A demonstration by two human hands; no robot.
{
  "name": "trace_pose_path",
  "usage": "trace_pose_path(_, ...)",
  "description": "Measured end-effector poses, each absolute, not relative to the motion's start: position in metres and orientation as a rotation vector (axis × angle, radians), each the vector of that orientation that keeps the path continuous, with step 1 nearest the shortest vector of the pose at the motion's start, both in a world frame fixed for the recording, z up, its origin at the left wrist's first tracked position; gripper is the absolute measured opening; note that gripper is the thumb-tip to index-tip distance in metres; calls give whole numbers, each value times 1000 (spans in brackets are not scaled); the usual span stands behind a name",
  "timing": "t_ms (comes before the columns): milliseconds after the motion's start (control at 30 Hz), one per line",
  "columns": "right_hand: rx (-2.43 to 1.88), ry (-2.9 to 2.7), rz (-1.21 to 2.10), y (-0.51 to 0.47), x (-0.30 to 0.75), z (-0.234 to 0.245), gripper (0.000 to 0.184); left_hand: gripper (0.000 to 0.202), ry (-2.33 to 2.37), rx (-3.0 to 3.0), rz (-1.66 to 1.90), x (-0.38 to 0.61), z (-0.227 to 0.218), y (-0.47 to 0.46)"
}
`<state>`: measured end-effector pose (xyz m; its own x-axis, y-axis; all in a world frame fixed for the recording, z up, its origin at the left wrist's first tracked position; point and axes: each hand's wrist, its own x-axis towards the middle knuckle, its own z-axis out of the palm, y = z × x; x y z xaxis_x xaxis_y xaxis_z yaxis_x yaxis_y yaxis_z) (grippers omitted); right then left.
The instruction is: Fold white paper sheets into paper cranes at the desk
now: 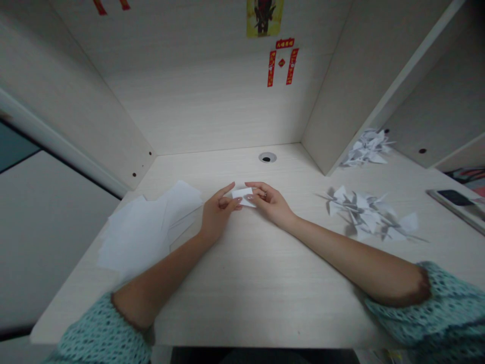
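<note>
Between my two hands, just above the desk (242,283), is a small folded piece of white paper (242,195). My left hand (220,210) pinches its left end with thumb and fingers. The right end is gripped by my right hand (271,202), which wears a ring; its thumb presses on the paper's face. Some of the paper is hidden behind the fingers. To the left of my left hand lie loose white paper sheets (140,232), overlapping. Several folded paper cranes (364,212) lie in a loose heap to the right of my right hand.
Another heap of folded paper cranes (369,146) sits farther back, beside the upright partition (341,101). A phone-like flat device (458,202) lies at the right edge. A round cable hole (267,157) is near the back wall, which bears red stickers (272,68).
</note>
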<state>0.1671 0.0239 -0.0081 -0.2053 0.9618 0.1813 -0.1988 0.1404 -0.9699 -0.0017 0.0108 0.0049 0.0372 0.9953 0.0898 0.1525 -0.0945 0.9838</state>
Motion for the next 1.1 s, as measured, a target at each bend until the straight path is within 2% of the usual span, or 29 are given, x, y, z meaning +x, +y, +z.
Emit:
trace_pose_path(467,-856,-1460,1376,21,172,-9,30,45,1286,1588,1196,-3,5,9)
trace_pose_path(633,-874,-1489,1201,22,171,-8,27,44,1230,1579,1200,-5,6,10)
trace_pose_path(867,-777,-1456,1214,24,169,-13,48,43,1210,1592,1158,-6,3,11)
trace_pose_path(967,-834,-1430,1219,24,169,-15,46,44,1232,1591,1191,-6,3,12)
trace_pose_path(1100,-907,-1323,1264,24,169,-15,42,55,1202,1544,1240,-5,4,11)
